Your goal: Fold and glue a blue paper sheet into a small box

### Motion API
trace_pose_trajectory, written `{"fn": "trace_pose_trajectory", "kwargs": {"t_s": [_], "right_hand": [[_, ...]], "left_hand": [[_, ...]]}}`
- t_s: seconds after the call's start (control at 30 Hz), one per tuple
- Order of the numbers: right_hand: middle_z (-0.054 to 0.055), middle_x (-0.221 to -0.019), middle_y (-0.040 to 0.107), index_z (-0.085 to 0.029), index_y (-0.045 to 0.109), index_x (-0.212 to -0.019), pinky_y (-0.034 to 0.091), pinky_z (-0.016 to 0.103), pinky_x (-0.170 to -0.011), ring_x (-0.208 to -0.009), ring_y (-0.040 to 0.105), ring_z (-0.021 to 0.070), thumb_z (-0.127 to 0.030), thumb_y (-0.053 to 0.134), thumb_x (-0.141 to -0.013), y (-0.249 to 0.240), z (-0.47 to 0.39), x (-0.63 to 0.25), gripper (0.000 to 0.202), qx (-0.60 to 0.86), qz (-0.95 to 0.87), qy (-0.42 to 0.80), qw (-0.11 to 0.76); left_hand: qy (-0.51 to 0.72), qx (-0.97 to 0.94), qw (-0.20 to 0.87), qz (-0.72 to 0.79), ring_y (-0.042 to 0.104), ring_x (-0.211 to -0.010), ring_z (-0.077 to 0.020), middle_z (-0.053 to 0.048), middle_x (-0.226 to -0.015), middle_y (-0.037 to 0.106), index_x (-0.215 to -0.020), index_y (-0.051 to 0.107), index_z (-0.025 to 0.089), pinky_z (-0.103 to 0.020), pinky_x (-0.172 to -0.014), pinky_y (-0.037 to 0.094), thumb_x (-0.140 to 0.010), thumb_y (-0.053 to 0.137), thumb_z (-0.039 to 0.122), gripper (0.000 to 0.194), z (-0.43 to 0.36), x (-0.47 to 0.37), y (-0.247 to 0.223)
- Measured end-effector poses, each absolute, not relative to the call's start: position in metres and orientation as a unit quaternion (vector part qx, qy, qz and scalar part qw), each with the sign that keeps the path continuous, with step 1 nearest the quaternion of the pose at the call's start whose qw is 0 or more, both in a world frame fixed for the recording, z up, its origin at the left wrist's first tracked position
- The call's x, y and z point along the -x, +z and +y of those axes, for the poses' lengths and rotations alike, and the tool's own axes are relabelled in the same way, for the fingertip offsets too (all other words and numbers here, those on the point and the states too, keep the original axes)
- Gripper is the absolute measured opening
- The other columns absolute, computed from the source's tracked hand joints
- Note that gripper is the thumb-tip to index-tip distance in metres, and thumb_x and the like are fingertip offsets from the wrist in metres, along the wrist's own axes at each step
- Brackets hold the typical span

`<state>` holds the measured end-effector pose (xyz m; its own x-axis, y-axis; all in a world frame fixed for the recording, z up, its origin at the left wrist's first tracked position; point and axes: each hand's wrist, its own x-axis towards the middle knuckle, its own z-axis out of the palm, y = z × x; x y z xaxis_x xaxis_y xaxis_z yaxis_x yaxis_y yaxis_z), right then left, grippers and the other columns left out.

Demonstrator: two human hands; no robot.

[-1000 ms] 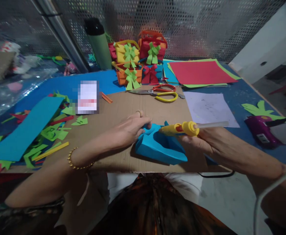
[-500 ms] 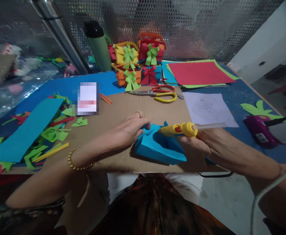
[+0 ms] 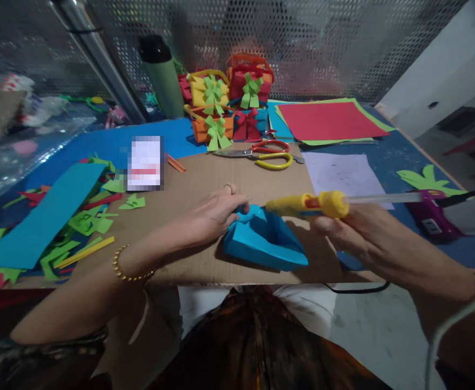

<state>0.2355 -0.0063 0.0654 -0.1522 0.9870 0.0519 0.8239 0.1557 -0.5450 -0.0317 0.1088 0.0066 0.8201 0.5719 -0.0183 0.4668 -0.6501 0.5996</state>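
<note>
A folded blue paper box [image 3: 261,246] sits on the cardboard sheet [image 3: 196,260] in front of me, its top open. My left hand [image 3: 221,214] pinches the far left edge of the box between thumb and fingers. A yellow hot glue gun [image 3: 302,205] is in my right hand [image 3: 355,230], its nozzle pointing left, just above the flap that my left hand holds. A clear glue stick [image 3: 383,199] sticks out of the gun's back end. What the right fingers do under the gun is partly hidden.
Scissors [image 3: 275,154] lie beyond the box, before several small paper baskets with bows [image 3: 215,95]. Coloured sheets [image 3: 330,122] are stacked at the back right. Paper scraps [image 3: 86,222] and a blue strip [image 3: 46,216] cover the left. A purple device [image 3: 434,216] stands right.
My right hand has drawn the glue gun slightly up and to the right, away from the inside of the box. My left hand stays on the box edge.
</note>
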Motion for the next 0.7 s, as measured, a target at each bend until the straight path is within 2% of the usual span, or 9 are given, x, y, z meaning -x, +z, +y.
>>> {"fn": "trace_pose_trajectory", "kwargs": {"t_s": [0.1,0.23,0.3,0.43,0.57,0.7], "right_hand": [[0.004,-0.056,0.057,-0.026,0.065,-0.071,0.041,0.033,-0.045,-0.048,0.051,0.0183,-0.085,0.038,-0.091,0.067,-0.012,-0.240,0.068,0.643,-0.690,0.188,0.274],[0.007,-0.071,0.069,-0.025,0.068,-0.079,0.057,0.038,-0.060,-0.066,0.067,0.0223,-0.077,0.053,-0.089,0.055,-0.005,-0.232,0.055,0.638,-0.616,0.270,0.375],[0.006,-0.073,0.071,-0.024,0.066,-0.077,0.060,0.038,-0.067,-0.069,0.069,0.0215,-0.069,0.061,-0.087,0.046,0.004,-0.223,0.046,0.618,-0.585,0.327,0.409],[0.006,-0.079,0.074,-0.024,0.065,-0.081,0.060,0.037,-0.064,-0.069,0.069,0.0205,-0.062,0.063,-0.087,0.029,0.015,-0.207,0.039,0.603,-0.557,0.390,0.417],[0.004,-0.082,0.071,-0.025,0.066,-0.089,0.058,0.035,-0.063,-0.072,0.067,0.0207,-0.061,0.066,-0.086,0.020,0.014,-0.200,0.036,0.610,-0.549,0.373,0.432],[0.005,-0.087,0.073,-0.024,0.067,-0.094,0.060,0.037,-0.069,-0.079,0.069,0.0228,-0.063,0.067,-0.087,0.015,0.012,-0.201,0.040,0.614,-0.547,0.365,0.437]], "left_hand": [[0.088,-0.903,0.304,0.289,0.054,-0.097,-0.0206,-0.003,-0.103,0.053,-0.107,0.061,0.025,-0.035,-0.085,0.044,-0.100,0.047,0.020,0.017,0.106,0.031,0.010],[0.080,-0.899,0.309,0.299,0.054,-0.097,-0.0210,-0.004,-0.103,0.053,-0.106,0.061,0.023,-0.036,-0.086,0.044,-0.098,0.047,0.019,0.017,0.103,0.028,0.016],[0.082,-0.900,0.303,0.303,0.054,-0.098,-0.0215,-0.004,-0.104,0.053,-0.107,0.061,0.023,-0.036,-0.086,0.044,-0.098,0.047,0.019,0.017,0.103,0.028,0.015],[0.081,-0.905,0.288,0.303,0.053,-0.093,-0.0214,-0.004,-0.099,0.054,-0.106,0.063,0.025,-0.034,-0.079,0.042,-0.100,0.048,0.024,0.016,0.103,0.028,0.012],[0.080,-0.901,0.285,0.317,0.052,-0.090,-0.0208,-0.003,-0.099,0.054,-0.106,0.061,0.025,-0.033,-0.078,0.041,-0.101,0.047,0.026,0.015,0.097,0.028,0.017],[0.060,-0.897,0.293,0.324,0.052,-0.089,-0.0204,-0.001,-0.095,0.051,-0.102,0.059,0.026,-0.032,-0.076,0.040,-0.103,0.043,0.027,0.016,0.089,0.027,0.024]]}}
